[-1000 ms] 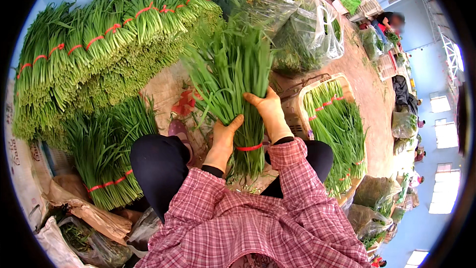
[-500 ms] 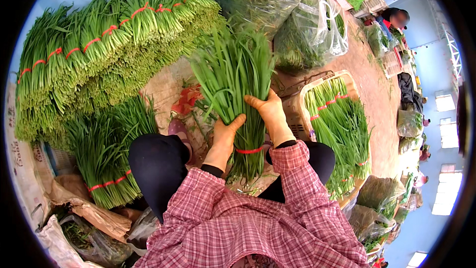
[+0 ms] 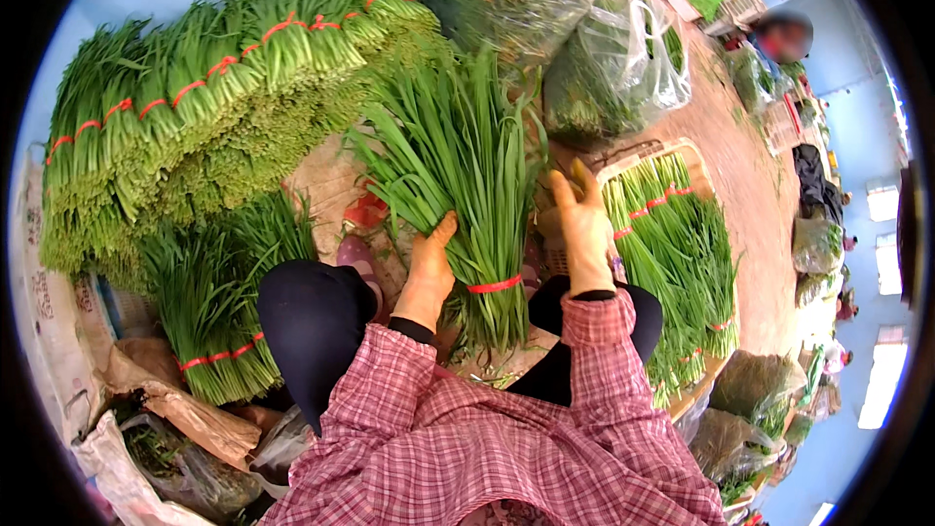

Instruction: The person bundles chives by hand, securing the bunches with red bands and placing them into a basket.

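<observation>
Between my knees stands a bundle of garlic chives (image 3: 477, 205), its long green leaves upward and a red tie round its lower stems. My left hand (image 3: 429, 268) is closed round the left side of the bundle, above the tie, with the fingers partly hidden by leaves. To the right of the leaves, my right hand (image 3: 583, 229) is apart from the bundle, holding nothing, fingers raised and spread. A yellowish crate (image 3: 693, 158) beside it on the right holds more red-tied chives (image 3: 672, 253).
A tall stack of tied chives (image 3: 205, 107) fills the back left, with another tied bundle (image 3: 209, 317) near my left knee. Clear plastic bags of greens (image 3: 609, 78) stand at the back. Brown paper (image 3: 185, 409) lies at the lower left. Another person (image 3: 782, 39) is far right.
My right hand has let go of the bundle and moved right, its fingers opening. The leaves have spread out toward the left. My left hand has kept its hold, slightly lower.
</observation>
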Motion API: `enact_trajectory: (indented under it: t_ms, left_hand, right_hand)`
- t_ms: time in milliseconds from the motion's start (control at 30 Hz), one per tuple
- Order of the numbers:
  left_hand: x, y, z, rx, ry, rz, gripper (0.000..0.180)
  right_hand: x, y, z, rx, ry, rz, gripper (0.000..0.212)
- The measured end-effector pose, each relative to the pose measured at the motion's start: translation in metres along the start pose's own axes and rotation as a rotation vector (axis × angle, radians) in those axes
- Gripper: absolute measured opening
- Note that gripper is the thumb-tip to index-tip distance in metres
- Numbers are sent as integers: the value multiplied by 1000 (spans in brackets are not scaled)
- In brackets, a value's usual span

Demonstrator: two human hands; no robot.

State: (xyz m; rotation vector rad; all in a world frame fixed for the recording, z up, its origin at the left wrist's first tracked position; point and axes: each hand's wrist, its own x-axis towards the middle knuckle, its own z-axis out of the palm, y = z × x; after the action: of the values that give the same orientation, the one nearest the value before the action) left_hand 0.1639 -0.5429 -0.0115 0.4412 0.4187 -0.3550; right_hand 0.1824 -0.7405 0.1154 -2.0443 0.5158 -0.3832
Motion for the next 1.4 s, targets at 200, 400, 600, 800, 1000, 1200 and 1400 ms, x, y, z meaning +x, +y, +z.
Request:
enact_trajectory:
  t_ms: [200, 400, 600, 800, 1000, 1200, 1400]
  left_hand:
    - [-18, 8, 36, 305, 76, 151, 52]
    - [-24, 1, 42, 292, 51, 130, 51]
    - [-20, 1, 36, 308, 96, 80, 62]
    - [-11, 0, 23, 243, 72, 101, 63]
    - [-11, 10, 27, -21, -76, -3, 54]
    - [-9, 20, 35, -12, -196, -31, 64]
    - [-39, 28, 50, 210, -2, 27, 86]
  right_hand:
    - [-23, 2, 19, -130, -81, -252, 91]
    - [2, -35, 50, 397, -227, 163, 69]
    - [5, -43, 34, 206, -247, 190, 62]
    - [3, 10, 18, 237, 92, -137, 58]
    - [-41, 80, -25, 440, -540, 410, 71]
    - [-65, 30, -11, 609, -796, 333, 70]
    - [-42, -8, -20, 3, -468, 84, 65]
